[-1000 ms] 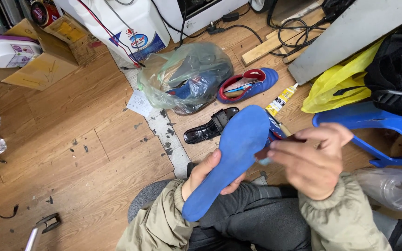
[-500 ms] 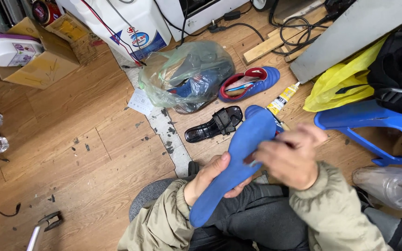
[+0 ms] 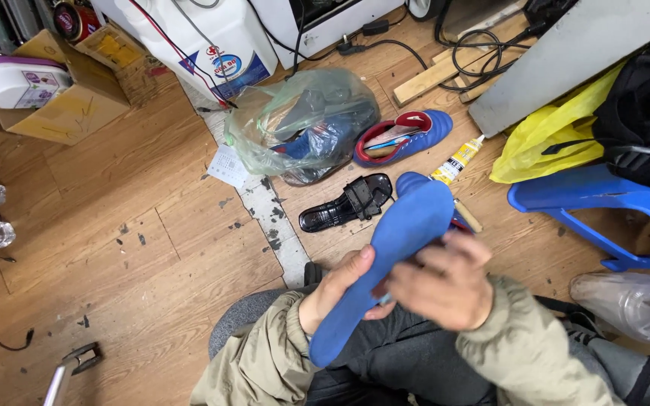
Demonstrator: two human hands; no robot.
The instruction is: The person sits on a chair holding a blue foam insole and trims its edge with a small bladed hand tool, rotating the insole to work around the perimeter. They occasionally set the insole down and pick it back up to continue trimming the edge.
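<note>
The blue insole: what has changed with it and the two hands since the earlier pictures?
The right hand slid from the blue insole's toe end down toward its middle, nearer the left hand. The insole itself shifted only slightly. The left hand keeps holding it from below, and the black sandal and glue tube lie unmoved on the floor.

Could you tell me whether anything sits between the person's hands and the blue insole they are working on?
Nothing visible does. The left hand grips the blue insole from underneath, thumb on its edge, and the right hand lies directly over its middle. The black sandal rests on the floor beyond, apart from it.
</note>
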